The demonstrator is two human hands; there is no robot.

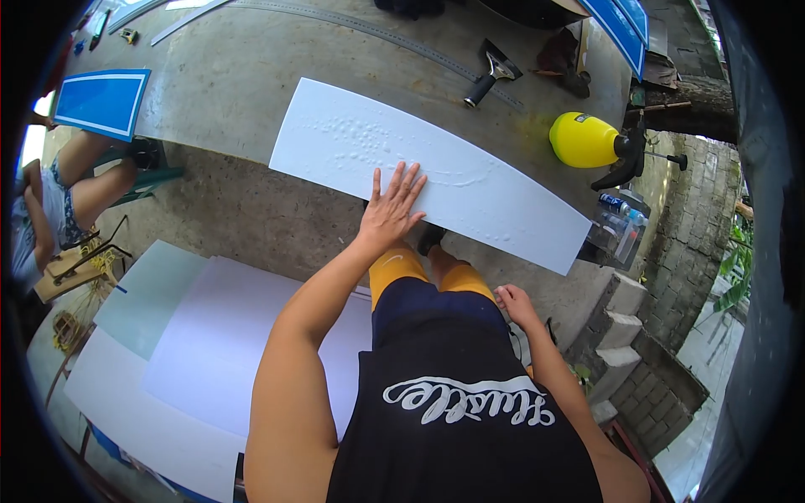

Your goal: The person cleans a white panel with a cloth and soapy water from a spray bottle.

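A white rectangular panel, wet with water beads and ripples on its surface, lies along the near edge of the table. My left hand is pressed flat on the panel near its front edge, fingers stretched out and slightly spread. Down at my side, away from the panel, my right hand hangs with its fingers loosely curled; I see nothing in it. Beyond the panel lies a black-handled squeegee, and a yellow spray bottle rests to its right.
On the grey table are a long metal ruler and a blue panel at the left edge. Large white sheets are stacked behind me on the left. Another person's legs show at far left. Concrete steps stand at right.
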